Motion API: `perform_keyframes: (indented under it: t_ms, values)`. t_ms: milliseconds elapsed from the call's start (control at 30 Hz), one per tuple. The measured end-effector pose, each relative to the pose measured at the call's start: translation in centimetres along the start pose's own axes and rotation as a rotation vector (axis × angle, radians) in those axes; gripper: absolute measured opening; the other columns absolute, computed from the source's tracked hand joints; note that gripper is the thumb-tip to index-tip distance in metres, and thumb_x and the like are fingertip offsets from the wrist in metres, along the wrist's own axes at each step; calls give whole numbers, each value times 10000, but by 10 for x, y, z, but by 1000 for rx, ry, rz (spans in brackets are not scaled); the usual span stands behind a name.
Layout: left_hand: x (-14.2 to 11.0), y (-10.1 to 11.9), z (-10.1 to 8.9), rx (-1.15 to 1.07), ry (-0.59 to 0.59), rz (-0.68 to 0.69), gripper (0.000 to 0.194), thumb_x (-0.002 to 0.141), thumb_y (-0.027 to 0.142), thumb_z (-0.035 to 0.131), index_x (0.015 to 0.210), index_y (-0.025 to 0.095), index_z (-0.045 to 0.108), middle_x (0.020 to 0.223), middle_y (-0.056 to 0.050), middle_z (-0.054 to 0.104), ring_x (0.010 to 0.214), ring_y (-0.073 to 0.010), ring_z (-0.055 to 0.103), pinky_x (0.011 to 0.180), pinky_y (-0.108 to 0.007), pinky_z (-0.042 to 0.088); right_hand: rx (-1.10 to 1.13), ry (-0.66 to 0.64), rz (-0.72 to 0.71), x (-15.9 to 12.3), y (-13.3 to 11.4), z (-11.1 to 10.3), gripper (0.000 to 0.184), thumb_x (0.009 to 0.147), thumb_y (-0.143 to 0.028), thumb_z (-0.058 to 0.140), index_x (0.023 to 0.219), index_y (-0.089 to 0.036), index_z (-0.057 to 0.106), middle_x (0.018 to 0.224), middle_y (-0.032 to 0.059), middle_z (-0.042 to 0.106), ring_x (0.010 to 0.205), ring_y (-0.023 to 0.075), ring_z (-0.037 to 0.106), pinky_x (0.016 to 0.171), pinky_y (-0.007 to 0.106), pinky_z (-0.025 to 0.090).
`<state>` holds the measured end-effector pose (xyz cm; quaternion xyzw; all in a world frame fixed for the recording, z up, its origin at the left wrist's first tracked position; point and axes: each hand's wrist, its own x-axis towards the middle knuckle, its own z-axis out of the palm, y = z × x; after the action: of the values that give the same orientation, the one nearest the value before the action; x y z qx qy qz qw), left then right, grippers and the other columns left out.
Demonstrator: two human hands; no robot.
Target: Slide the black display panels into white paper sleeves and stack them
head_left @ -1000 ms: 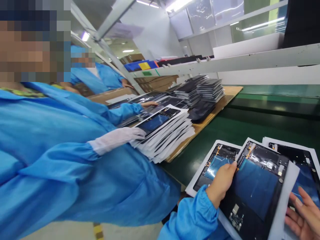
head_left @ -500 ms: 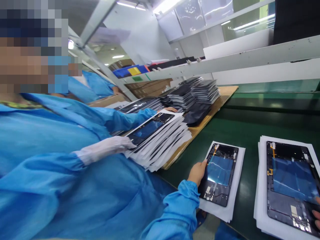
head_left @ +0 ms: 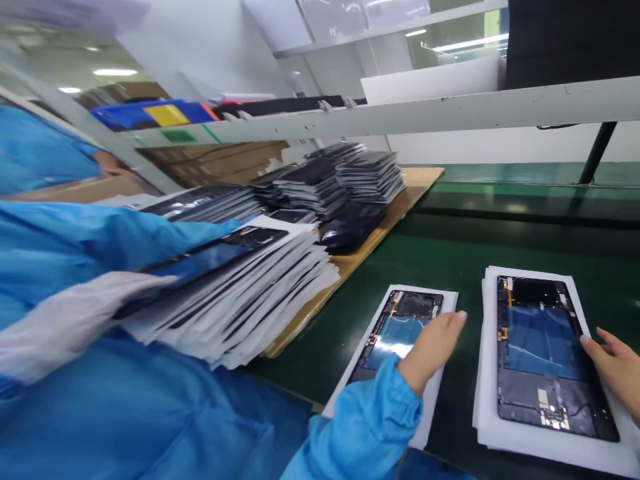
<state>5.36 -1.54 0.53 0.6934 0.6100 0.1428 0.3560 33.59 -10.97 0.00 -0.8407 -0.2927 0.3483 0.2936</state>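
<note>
Green belt runs along the counter [head_left: 500, 247] under bright strip lights, with a white rail and shelving behind it. Two open tablet back panels lie on it, side by side but apart, each on white foam sheet. The person's left hand [head_left: 430, 347] lies flat on the left tablet panel [head_left: 400, 327], fingers stretched out over its right edge and the foam — a released grip, pressing rather than clasping. That panel sits near the counter's front edge, tilted a little, its blue film showing. The right hand [head_left: 617, 363] comes in from the frame's edge, fingertips touching the right rim of the right tablet panel [head_left: 543, 353]; its grip is likewise slack, closed on nothing. This panel rests on a thicker foam stack [head_left: 487, 413].

To the left, a co-worker's sleeve [head_left: 75, 267] in blue with a white cuff reaches over a fanned pile of panels [head_left: 240, 293] interleaved with foam. That pile sits on a cardboard sheet [head_left: 390, 220], which also carries darker stacks [head_left: 345, 177] farther back — well clear of both hands.
</note>
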Motion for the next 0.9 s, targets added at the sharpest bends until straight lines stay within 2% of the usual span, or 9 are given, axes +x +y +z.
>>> perform_keyframes:
  t_ms: [67,167,300,433,567,700,800,833,900]
  values:
    - [0,23,18,-88,-97,-13,446,817,521,325,766,150,568,733,-61,602,714,-202,557,600,-259,364,50,-89,37,5,-5,0,667,681,-573,554,1200,-159,497,955,105,627,833,293,582,683,378,456]
    - [4,38,36,21,-110,-27,372,815,471,358,701,154,516,693,-67,576,657,-198,540,551,-263,320,38,-214,-10,7,-7,-2,523,731,-550,481,1065,-161,584,791,74,647,701,260,595,573,334,448]
    - [4,42,40,167,-47,53,326,849,384,299,688,167,482,718,-97,574,730,-236,549,597,-289,309,-113,-112,-120,7,-11,-3,347,746,-484,482,843,-191,641,873,77,632,843,284,558,706,353,408]
    - [-5,52,34,209,57,70,310,866,380,282,710,177,458,690,-74,559,708,-221,548,591,-288,290,-199,-74,-175,1,-14,0,344,800,-476,405,865,-212,615,933,71,615,888,296,530,752,374,374]
    - [-11,63,33,-155,117,-77,289,860,358,314,674,171,431,639,-22,490,644,-159,489,576,-261,298,-202,-16,-192,-22,-19,4,352,846,-461,309,887,-237,578,948,38,606,879,241,529,728,330,379]
    - [-13,69,39,-492,198,-250,304,852,380,331,685,158,456,618,10,424,595,-127,409,553,-247,299,-71,109,-240,-56,-24,10,359,829,-517,317,818,-255,562,861,10,601,820,201,529,691,295,380]
    - [-12,67,40,-661,337,-170,298,841,350,364,661,146,487,622,7,452,614,-119,419,576,-238,319,66,165,-253,-75,-25,10,402,769,-599,361,810,-263,578,865,6,603,822,209,529,675,292,390]
    - [-11,65,39,-750,340,-138,295,829,356,393,655,142,497,623,6,467,622,-118,435,590,-236,337,94,165,-234,-78,-25,8,434,740,-634,373,824,-263,582,869,9,607,813,216,532,662,297,397]
    - [-9,58,37,-964,248,-110,298,790,401,479,690,125,533,646,-4,507,644,-125,479,619,-245,383,140,134,-170,-78,-23,6,498,699,-683,385,869,-259,586,876,13,616,789,228,543,639,308,407]
